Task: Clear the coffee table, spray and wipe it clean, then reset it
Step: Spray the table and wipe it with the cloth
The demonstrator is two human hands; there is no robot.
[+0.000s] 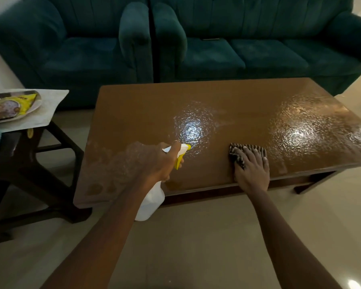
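Observation:
The brown wooden coffee table fills the middle of the view, with wet spray droplets glistening at its centre and right side. My left hand grips a white spray bottle with a yellow nozzle and trigger, held over the table's near edge and pointed at the central wet patch. My right hand lies flat with straight fingers, pressing a dark striped cloth onto the tabletop near the front edge.
A dark side table stands at the left, carrying a pale mat and a plate with a yellow packet. Two teal sofas line the far side. Glossy tiled floor lies in front.

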